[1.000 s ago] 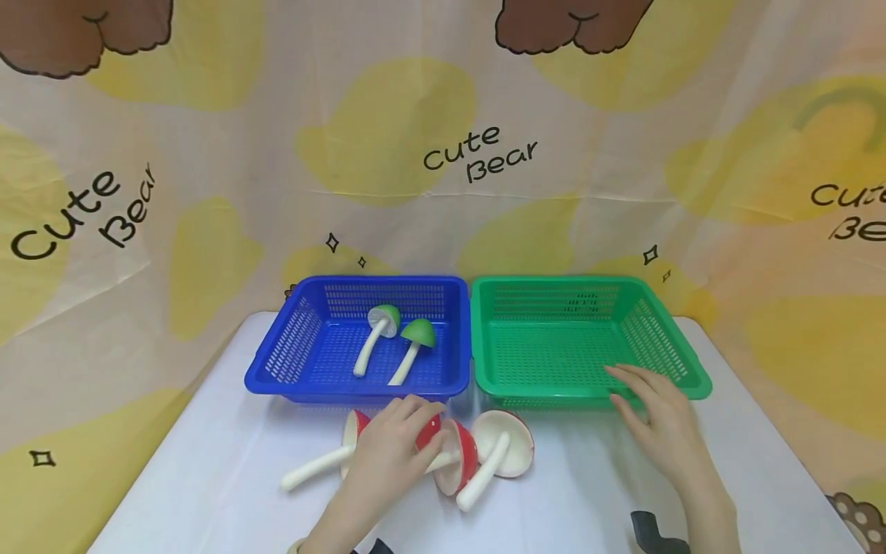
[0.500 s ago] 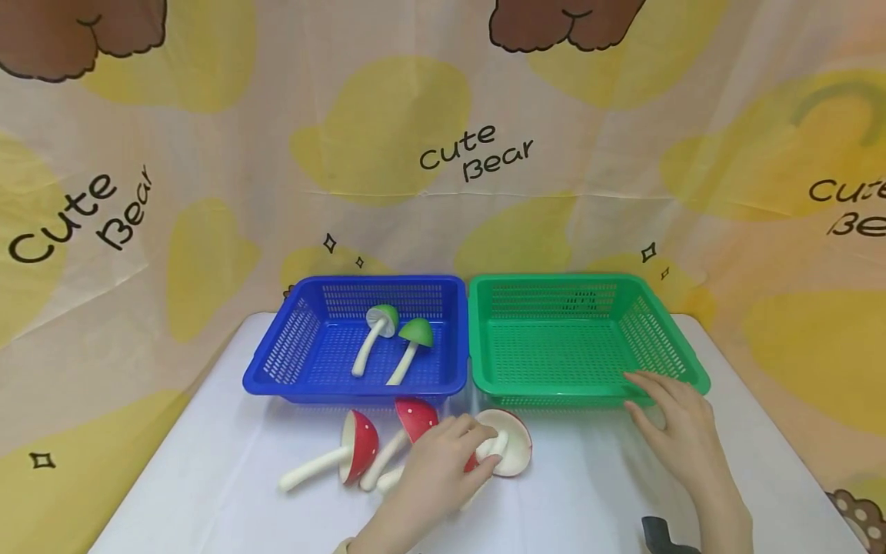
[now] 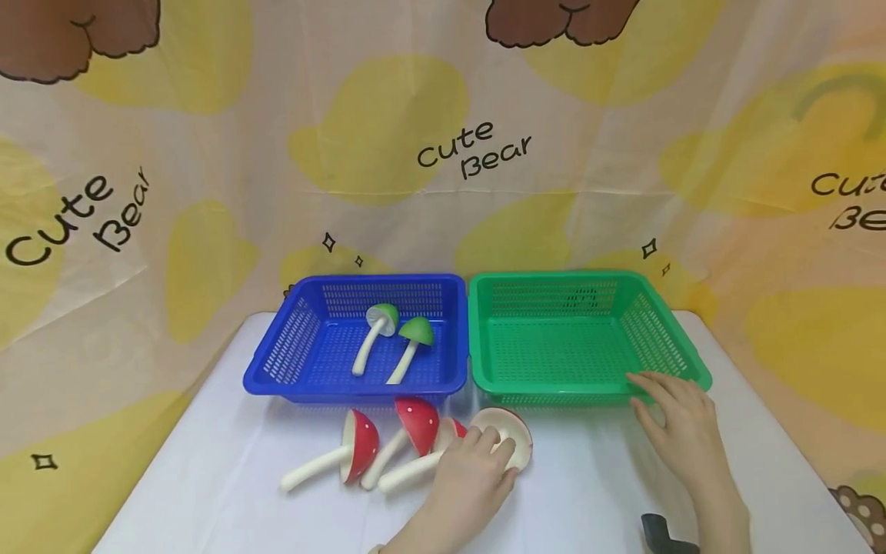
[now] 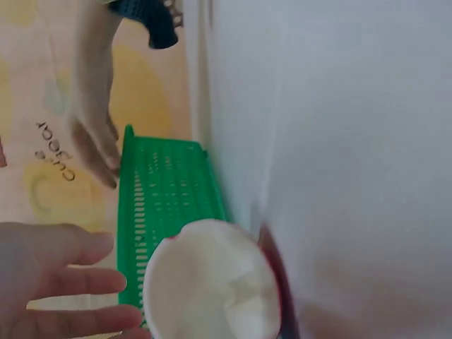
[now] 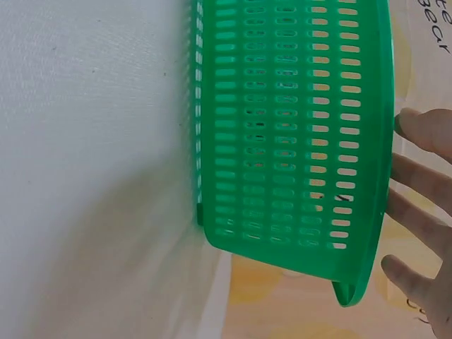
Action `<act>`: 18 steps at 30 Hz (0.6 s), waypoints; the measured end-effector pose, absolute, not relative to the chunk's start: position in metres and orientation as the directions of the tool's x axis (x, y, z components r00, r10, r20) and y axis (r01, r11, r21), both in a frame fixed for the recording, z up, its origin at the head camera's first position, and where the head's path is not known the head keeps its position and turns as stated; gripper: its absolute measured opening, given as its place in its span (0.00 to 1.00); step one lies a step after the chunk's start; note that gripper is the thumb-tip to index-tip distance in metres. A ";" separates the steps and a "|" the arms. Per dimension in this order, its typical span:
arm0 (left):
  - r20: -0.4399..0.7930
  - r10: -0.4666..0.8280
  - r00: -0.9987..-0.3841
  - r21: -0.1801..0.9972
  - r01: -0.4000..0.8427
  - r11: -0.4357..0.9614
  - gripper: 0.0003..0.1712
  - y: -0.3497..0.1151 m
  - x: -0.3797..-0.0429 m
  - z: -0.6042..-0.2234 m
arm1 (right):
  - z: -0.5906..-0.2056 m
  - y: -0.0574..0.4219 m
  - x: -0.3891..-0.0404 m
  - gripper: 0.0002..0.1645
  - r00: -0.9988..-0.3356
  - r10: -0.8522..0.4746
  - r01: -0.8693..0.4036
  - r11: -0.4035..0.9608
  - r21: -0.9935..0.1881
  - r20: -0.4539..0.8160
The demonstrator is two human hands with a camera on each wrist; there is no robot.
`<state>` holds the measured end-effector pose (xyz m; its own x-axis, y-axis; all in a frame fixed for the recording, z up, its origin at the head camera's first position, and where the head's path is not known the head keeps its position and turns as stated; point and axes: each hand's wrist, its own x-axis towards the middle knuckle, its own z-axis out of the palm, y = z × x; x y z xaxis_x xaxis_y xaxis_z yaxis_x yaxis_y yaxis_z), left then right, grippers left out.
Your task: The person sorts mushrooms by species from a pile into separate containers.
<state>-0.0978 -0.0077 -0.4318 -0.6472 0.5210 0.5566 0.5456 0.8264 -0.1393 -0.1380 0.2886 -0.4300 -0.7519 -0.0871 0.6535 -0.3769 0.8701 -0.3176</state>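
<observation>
My left hand (image 3: pixel 471 477) hovers over the rightmost red-capped toy mushroom (image 3: pixel 504 420), its fingers loosely bent and covering the stem. The left wrist view shows those fingers (image 4: pixel 78 280) spread apart, with the pale underside of the mushroom cap (image 4: pixel 205 282) beyond the tips. To the left lie more red-capped toy mushrooms with white stems: one at the far left (image 3: pixel 360 446), one beside it (image 3: pixel 417 425), and one partly hidden behind the hand (image 3: pixel 408 473). My right hand (image 3: pixel 685 427) has its fingers at the rim of the green basket (image 5: pixel 296 141), holding nothing.
A blue basket (image 3: pixel 252 382) stands at the back left with two green-capped toy mushrooms (image 3: pixel 418 332) in it. The green basket sits directly beside it. A white cloth (image 3: pixel 228 477) covers the table, and a printed bear curtain (image 3: pixel 388 131) hangs behind.
My left hand has moved right across the red-capped mushrooms to the rightmost one, uncovering those on the left. My right hand has shifted slightly right along the green basket's rim.
</observation>
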 end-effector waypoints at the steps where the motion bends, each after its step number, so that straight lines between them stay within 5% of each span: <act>1: 0.571 0.522 -0.633 -0.173 0.529 0.831 0.17 -0.005 -0.098 -0.434 | -0.431 0.289 -0.139 0.24 -0.748 -0.087 -0.378 0.871 -0.314 0.657; 7: 0.638 0.513 -0.574 -0.322 0.407 0.855 0.20 0.010 -0.099 -0.448 | -0.435 0.289 -0.141 0.22 -0.736 -0.077 -0.373 0.875 -0.308 0.673; 18: 0.555 0.534 -0.638 -0.448 0.311 0.838 0.14 0.025 -0.100 -0.465 | -0.437 0.287 -0.144 0.19 -0.691 -0.068 -0.397 0.868 -0.300 0.720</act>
<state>-0.1003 0.0249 -0.4653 -0.6384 0.5338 0.5545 0.3112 0.8379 -0.4484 -0.1443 0.2870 -0.4372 -0.6910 -0.0675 0.7197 -0.3970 0.8675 -0.2998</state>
